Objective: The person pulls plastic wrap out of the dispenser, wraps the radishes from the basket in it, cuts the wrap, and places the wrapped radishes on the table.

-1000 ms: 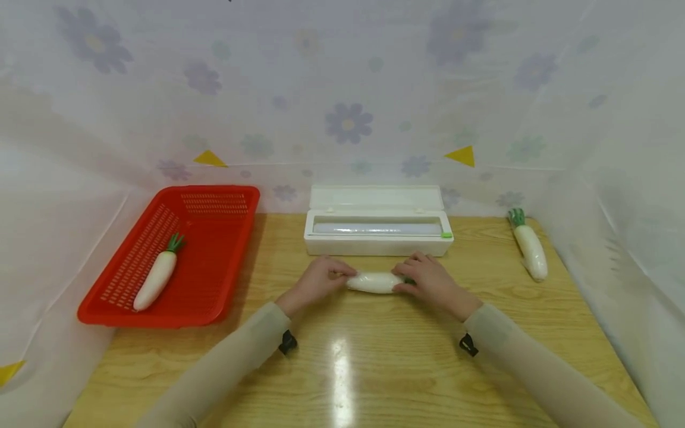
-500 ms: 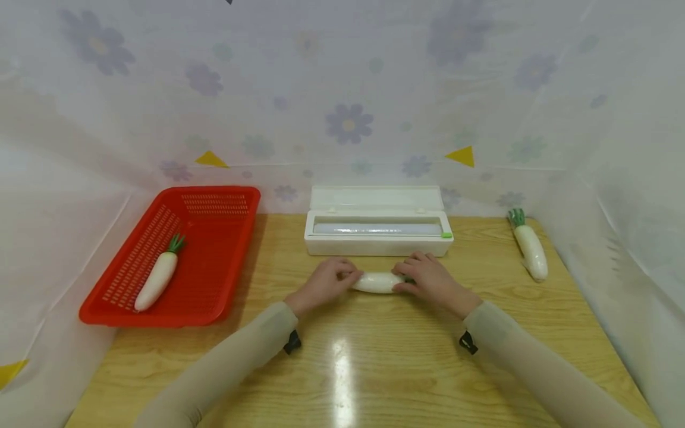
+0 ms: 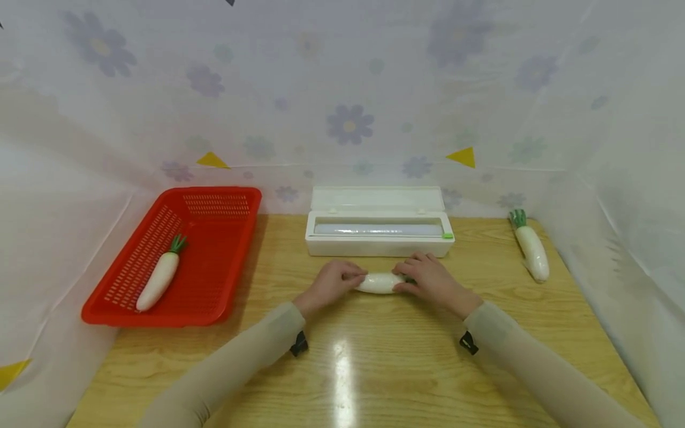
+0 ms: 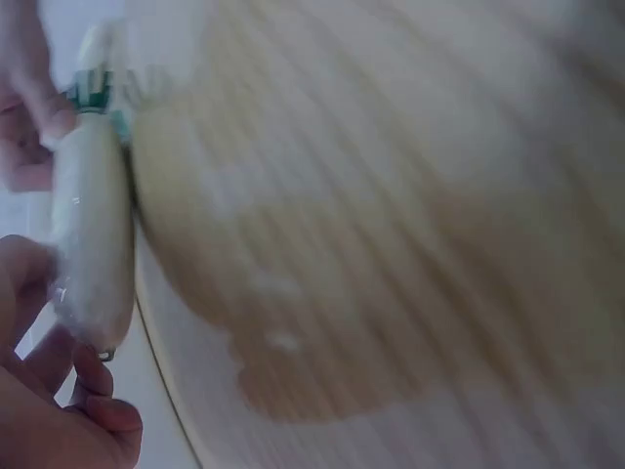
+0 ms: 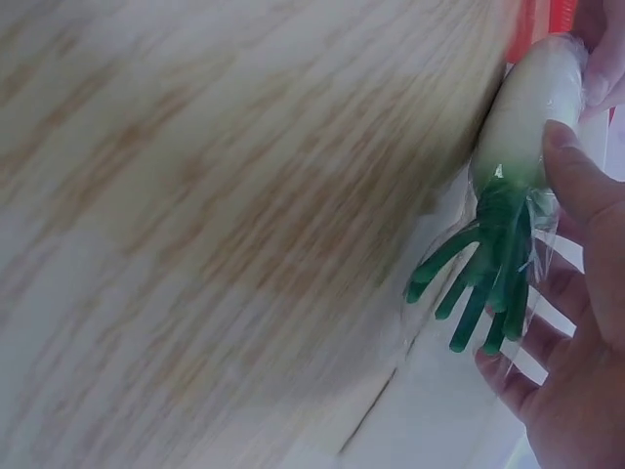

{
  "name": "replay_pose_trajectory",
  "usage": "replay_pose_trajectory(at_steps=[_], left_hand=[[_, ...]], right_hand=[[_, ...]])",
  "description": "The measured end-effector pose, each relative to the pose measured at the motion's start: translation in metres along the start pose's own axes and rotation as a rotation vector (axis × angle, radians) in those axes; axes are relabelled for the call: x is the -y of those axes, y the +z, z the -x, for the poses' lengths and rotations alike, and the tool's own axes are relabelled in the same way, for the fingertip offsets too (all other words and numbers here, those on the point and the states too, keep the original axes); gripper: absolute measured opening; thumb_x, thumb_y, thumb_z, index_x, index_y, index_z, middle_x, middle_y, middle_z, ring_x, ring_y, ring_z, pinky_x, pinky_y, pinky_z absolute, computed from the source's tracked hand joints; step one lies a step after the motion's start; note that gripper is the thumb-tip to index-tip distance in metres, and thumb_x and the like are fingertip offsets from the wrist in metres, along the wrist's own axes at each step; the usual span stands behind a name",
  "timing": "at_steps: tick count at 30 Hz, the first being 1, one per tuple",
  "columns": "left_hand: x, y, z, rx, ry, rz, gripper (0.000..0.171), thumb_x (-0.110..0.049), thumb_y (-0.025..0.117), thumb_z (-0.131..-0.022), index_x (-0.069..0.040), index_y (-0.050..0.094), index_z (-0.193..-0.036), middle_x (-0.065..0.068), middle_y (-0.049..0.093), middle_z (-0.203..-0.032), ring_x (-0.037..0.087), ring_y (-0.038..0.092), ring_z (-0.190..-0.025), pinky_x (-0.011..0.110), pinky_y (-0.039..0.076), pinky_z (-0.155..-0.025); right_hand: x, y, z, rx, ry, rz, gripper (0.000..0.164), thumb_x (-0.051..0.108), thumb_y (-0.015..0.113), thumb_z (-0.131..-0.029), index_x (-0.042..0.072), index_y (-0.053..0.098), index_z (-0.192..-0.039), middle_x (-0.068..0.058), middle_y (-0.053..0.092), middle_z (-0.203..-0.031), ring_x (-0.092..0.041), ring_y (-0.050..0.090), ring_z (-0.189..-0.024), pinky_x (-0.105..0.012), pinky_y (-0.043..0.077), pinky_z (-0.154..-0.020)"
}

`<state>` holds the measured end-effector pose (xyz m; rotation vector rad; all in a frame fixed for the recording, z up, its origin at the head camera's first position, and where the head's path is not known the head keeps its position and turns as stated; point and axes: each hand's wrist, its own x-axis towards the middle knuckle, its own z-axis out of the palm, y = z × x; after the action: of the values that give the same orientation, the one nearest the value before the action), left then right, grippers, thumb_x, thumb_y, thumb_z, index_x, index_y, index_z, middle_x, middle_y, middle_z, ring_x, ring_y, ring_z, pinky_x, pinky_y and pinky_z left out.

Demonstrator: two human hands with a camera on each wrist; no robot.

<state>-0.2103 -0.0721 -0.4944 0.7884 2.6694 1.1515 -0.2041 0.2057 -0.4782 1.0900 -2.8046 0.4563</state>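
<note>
A white radish (image 3: 379,283) with green leaves lies sideways on the table, in front of the white box. Clear plastic film is round it, glossy in both wrist views. My left hand (image 3: 333,282) pinches at its bare tip, thumb and fingertips close together there. At the leafy end my right hand (image 3: 430,280) holds the radish. In the right wrist view the right thumb (image 5: 576,176) presses its side near the green leaves (image 5: 493,264), with the other fingers behind film and leaves. The left wrist view shows the rounded tip of the radish (image 4: 93,225) between the left fingers.
A white box (image 3: 377,245) with its lid up holds a roll of clear film (image 3: 377,229) behind the hands. At left stands a red basket (image 3: 235,279) with another radish (image 3: 159,280) in it. A film-wrapped radish (image 3: 532,252) lies at the far right.
My left hand has shifted to the right, in against the radish's tip, and less of that end shows. The right hand has stayed in place.
</note>
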Motion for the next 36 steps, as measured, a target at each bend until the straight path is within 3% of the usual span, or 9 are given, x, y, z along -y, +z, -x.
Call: replay_pose_trajectory(at_steps=[5, 10, 13, 16, 18, 24, 29, 31, 36], left_hand=[[-0.004, 0.002, 0.005, 0.018, 0.139, -0.363, 0.036, -0.029, 0.056, -0.109, -0.013, 0.067, -0.140, 0.005, 0.070, -0.135, 0.022, 0.060, -0.101, 0.037, 0.046, -0.086], [-0.005, -0.004, 0.005, 0.077, 0.157, -0.460, 0.041, -0.035, 0.055, -0.109, -0.018, 0.062, -0.146, 0.000, 0.067, -0.141, 0.022, 0.052, -0.104, 0.040, 0.041, -0.090], [-0.002, -0.011, 0.003, 0.152, 0.168, -0.406, 0.042, -0.034, 0.057, -0.108, -0.019, 0.061, -0.147, -0.001, 0.064, -0.144, 0.024, 0.057, -0.121, 0.044, 0.042, -0.102], [0.001, -0.019, 0.002, 0.220, 0.167, -0.245, 0.039, -0.029, 0.057, -0.109, -0.017, 0.063, -0.145, 0.000, 0.063, -0.144, 0.023, 0.060, -0.131, 0.043, 0.044, -0.110], [0.003, -0.023, 0.001, 0.256, 0.159, -0.133, 0.038, -0.026, 0.055, -0.110, -0.015, 0.062, -0.145, 0.002, 0.062, -0.146, 0.022, 0.060, -0.132, 0.041, 0.046, -0.111], [0.011, -0.027, -0.001, 0.336, 0.109, 0.036, 0.040, -0.019, 0.063, -0.106, -0.018, 0.062, -0.145, 0.000, 0.061, -0.146, 0.015, 0.057, -0.134, 0.034, 0.046, -0.110], [0.016, -0.025, 0.000, 0.352, 0.057, 0.113, 0.043, -0.023, 0.068, -0.103, -0.022, 0.061, -0.145, -0.003, 0.060, -0.146, 0.001, 0.060, -0.112, 0.024, 0.048, -0.095], [0.015, -0.025, 0.001, 0.348, 0.079, 0.088, 0.046, -0.022, 0.069, -0.102, -0.021, 0.059, -0.147, -0.001, 0.062, -0.145, 0.002, 0.056, -0.089, 0.024, 0.048, -0.085], [0.016, -0.021, 0.003, 0.307, 0.135, 0.030, 0.050, -0.020, 0.072, -0.100, -0.019, 0.059, -0.148, 0.001, 0.062, -0.145, 0.003, 0.048, -0.078, 0.023, 0.047, -0.081]], right_hand=[[-0.002, 0.000, 0.000, -0.007, -0.002, -0.016, 0.033, 0.033, 0.079, -0.092, 0.010, 0.075, -0.116, -0.004, 0.076, -0.108, -0.029, 0.060, -0.102, -0.051, 0.046, -0.089], [-0.005, -0.001, 0.001, -0.016, -0.003, -0.028, 0.034, 0.032, 0.079, -0.091, 0.009, 0.077, -0.117, -0.004, 0.077, -0.107, -0.029, 0.059, -0.100, -0.051, 0.045, -0.088], [-0.006, -0.001, 0.002, -0.012, -0.002, -0.039, 0.036, 0.034, 0.080, -0.090, 0.010, 0.077, -0.117, -0.005, 0.077, -0.110, -0.029, 0.060, -0.101, -0.052, 0.046, -0.088], [-0.006, 0.000, 0.002, 0.000, 0.007, -0.048, 0.038, 0.035, 0.080, -0.090, 0.010, 0.075, -0.118, -0.005, 0.077, -0.113, -0.030, 0.060, -0.103, -0.052, 0.045, -0.090], [-0.006, -0.001, 0.003, 0.005, 0.011, -0.057, 0.038, 0.035, 0.081, -0.090, 0.010, 0.075, -0.118, -0.005, 0.077, -0.114, -0.029, 0.059, -0.103, -0.052, 0.045, -0.090], [-0.006, -0.001, 0.003, 0.002, 0.006, -0.070, 0.039, 0.034, 0.082, -0.088, 0.010, 0.074, -0.117, -0.005, 0.076, -0.115, -0.028, 0.058, -0.103, -0.051, 0.045, -0.090], [-0.006, 0.000, 0.000, 0.004, 0.012, -0.075, 0.039, 0.034, 0.084, -0.087, 0.010, 0.074, -0.117, -0.005, 0.076, -0.114, -0.028, 0.058, -0.103, -0.050, 0.045, -0.091], [-0.006, 0.000, 0.000, 0.007, 0.027, -0.075, 0.039, 0.034, 0.084, -0.087, 0.010, 0.075, -0.116, -0.004, 0.076, -0.114, -0.027, 0.057, -0.101, -0.048, 0.044, -0.089], [-0.004, -0.003, 0.000, 0.049, 0.070, -0.097, 0.044, 0.036, 0.083, -0.088, 0.008, 0.074, -0.121, -0.003, 0.076, -0.111, -0.025, 0.058, -0.097, -0.047, 0.045, -0.088]])
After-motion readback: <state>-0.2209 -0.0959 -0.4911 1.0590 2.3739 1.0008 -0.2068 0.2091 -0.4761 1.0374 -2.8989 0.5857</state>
